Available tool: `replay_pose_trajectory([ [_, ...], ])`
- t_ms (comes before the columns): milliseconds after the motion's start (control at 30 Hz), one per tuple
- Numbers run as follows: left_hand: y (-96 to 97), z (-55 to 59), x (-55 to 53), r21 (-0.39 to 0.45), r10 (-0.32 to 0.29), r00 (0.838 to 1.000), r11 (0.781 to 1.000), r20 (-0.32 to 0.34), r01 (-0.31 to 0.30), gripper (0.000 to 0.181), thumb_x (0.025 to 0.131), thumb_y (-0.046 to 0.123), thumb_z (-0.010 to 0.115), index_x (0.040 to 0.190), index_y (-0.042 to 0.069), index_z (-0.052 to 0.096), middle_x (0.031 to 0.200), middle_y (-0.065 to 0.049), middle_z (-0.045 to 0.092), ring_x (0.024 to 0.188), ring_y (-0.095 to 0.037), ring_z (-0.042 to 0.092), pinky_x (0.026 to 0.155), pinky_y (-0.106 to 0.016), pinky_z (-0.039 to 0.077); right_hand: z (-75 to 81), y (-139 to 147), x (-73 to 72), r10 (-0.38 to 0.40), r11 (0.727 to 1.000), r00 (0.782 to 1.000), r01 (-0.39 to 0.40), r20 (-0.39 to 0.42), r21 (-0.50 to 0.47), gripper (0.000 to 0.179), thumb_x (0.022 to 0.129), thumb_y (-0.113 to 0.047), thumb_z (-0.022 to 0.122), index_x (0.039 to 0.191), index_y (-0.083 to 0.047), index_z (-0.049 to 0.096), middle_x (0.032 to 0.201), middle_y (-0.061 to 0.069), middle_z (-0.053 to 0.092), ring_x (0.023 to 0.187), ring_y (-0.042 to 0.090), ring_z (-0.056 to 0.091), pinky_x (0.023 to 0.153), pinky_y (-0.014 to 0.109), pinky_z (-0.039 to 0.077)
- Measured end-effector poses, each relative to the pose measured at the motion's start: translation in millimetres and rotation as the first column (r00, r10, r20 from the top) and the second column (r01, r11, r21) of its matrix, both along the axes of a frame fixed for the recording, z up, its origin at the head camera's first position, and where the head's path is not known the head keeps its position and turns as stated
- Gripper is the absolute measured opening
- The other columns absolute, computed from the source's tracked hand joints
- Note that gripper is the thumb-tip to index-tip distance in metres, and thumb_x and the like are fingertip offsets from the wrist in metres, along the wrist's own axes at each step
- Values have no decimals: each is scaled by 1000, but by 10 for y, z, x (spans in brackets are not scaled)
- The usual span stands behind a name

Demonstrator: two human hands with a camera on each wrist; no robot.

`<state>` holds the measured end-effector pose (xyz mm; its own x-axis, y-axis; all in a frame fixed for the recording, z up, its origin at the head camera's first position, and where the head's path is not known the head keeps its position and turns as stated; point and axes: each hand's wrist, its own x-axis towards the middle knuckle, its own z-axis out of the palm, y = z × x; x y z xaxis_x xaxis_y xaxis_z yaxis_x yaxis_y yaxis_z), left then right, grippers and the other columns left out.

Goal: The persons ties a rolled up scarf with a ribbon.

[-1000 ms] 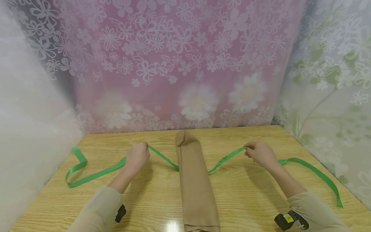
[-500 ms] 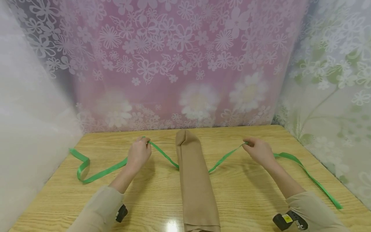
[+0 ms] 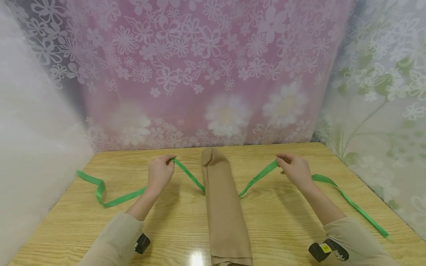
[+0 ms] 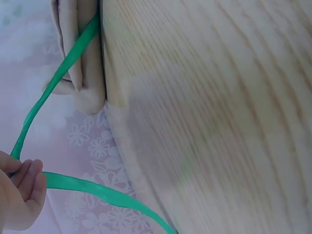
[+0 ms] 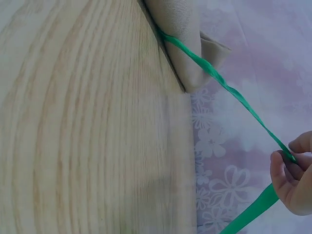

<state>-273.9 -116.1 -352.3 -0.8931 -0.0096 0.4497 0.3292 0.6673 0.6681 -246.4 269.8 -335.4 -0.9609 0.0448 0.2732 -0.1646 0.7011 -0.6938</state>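
A long folded bundle of tan cloth [image 3: 226,214] lies lengthwise down the middle of the table. Under it passes a green ribbon [image 3: 259,177], coming out on both sides. On the left, my left hand [image 3: 161,173] pinches the ribbon between thumb and fingers, raised above the table. My right hand [image 3: 296,170] pinches the other side at about the same height. Both stretches slope down to the cloth's underside. The right wrist view shows the ribbon [image 5: 234,92] twisted narrow near the fingertips. Past each hand a loose tail trails outward; the left tail [image 3: 124,198] bends in a zigzag.
The wood-grain table [image 3: 179,229] reaches back to a pink flowered curtain [image 3: 213,74]. Pale sheets [image 3: 36,122] hang along the left, and a flowered one [image 3: 382,122] on the right. Black camera straps [image 3: 336,249] sit on both forearms.
Both hands have risen slightly and moved a little inward, away from me, still pinching the ribbon. The left tail has slid right across the table and the right tail has straightened. The cloth stays put.
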Motion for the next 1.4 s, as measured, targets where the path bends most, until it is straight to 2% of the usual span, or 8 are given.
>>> replay_pose_trajectory([
  [233, 45, 34, 29, 92, -42, 999, 995, 6, 41, 31, 81, -3, 46, 104, -5, 67, 79, -19, 67, 33, -6, 25, 33, -19, 22, 41, -10, -28, -73, 997, 994, 71, -84, -18, 27, 94, -12, 53, 112, 5, 63, 99, 25, 65, 59, 11, 62, 44, 28, 46],
  [500, 116, 55, 23, 77, -65, 996, 995, -62, 70, 21, 85, 2, 53, 97, -7, 68, 84, -18, 68, 61, -20, 63, 38, -17, 36, 92, 21, -46, -89, 996, 991, 88, -96, -15, 26, 94, -11, 53, 111, 6, 63, 98, 26, 65, 62, 17, 65, 41, 29, 45],
  [667, 176, 91, 51, 66, -68, 995, 995, -75, 73, 17, 84, -3, 55, 95, -8, 67, 81, -16, 66, 58, -19, 57, 40, -17, 35, 150, 24, -42, -104, 994, 991, 101, -79, -33, 28, 95, -14, 52, 112, 5, 63, 100, 25, 64, 60, 12, 63, 35, 28, 36],
  [833, 228, 112, 75, 88, -81, 993, 992, -88, 88, 16, 82, -7, 56, 94, -8, 67, 82, -16, 65, 59, -17, 52, 45, -17, 37, 198, 30, -32, -96, 994, 993, 91, -75, -67, 29, 95, -16, 52, 114, 4, 62, 102, 24, 64, 61, 7, 63, 45, 25, 46],
  [933, 254, 100, 89, 116, -91, 994, 988, -64, 98, 16, 82, -8, 57, 94, -7, 67, 80, -14, 63, 64, -19, 52, 52, -19, 40, 222, 28, -11, -86, 993, 994, 79, -72, -93, 29, 95, -15, 52, 115, 4, 61, 105, 24, 63, 62, 5, 62, 55, 22, 50],
  [1067, 296, 85, 101, 215, -106, 993, 972, 43, 95, 20, 84, -5, 58, 103, -4, 66, 82, -11, 60, 72, -20, 53, 60, -24, 43, 253, -8, 1, -71, 984, 995, 58, -68, -168, 30, 95, -14, 53, 115, 7, 60, 107, 25, 62, 65, 6, 63, 60, 21, 52],
  [1267, 358, 132, 103, 362, -149, 973, 929, 175, 77, 32, 89, 2, 56, 121, 3, 60, 98, -11, 54, 95, -26, 56, 75, -33, 48, 331, -94, -53, 7, 960, 998, -25, -67, -278, 31, 94, -15, 53, 114, 8, 60, 101, 15, 61, 69, 9, 63, 64, 24, 54],
  [1400, 402, 162, 78, 419, -172, 964, 905, 205, 73, 36, 89, 1, 55, 125, 2, 54, 98, -11, 52, 94, -27, 60, 69, -27, 46, 412, -161, -70, 64, 954, 997, -72, -38, -290, 32, 94, -14, 54, 116, 10, 57, 91, 9, 55, 67, 11, 60, 64, 26, 54],
])
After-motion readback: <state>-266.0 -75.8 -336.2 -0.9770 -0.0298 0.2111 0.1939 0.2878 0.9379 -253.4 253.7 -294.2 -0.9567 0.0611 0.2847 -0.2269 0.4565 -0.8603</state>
